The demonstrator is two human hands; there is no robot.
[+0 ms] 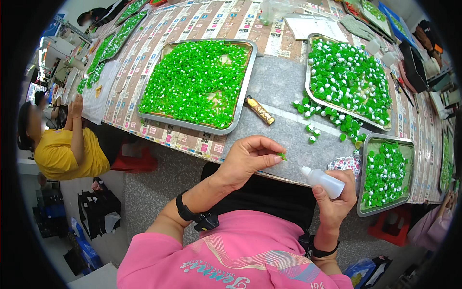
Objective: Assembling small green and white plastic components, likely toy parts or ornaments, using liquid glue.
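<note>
Between thumb and forefinger of my left hand (252, 158) is pinched a small green plastic piece (282, 156); its exact shape is too small to tell. My right hand (337, 200) is wrapped round a white squeeze bottle (325, 182), tilted with its nozzle pointing toward the left hand. The two hands are apart, over the table's front edge. Beyond them several green pieces with white eye-like balls (312, 132) lie loose on the grey mat (276, 94). A yellow-and-black lighter (260, 110) rests on the mat beside the large tray.
A metal tray (236, 126) of small green pieces stands at left. Two more trays, one far right (347, 124) and one near right (362, 212), hold green pieces with white balls. A patterned cloth (345, 164) lies by my right hand. A person in yellow (72, 153) sits at left.
</note>
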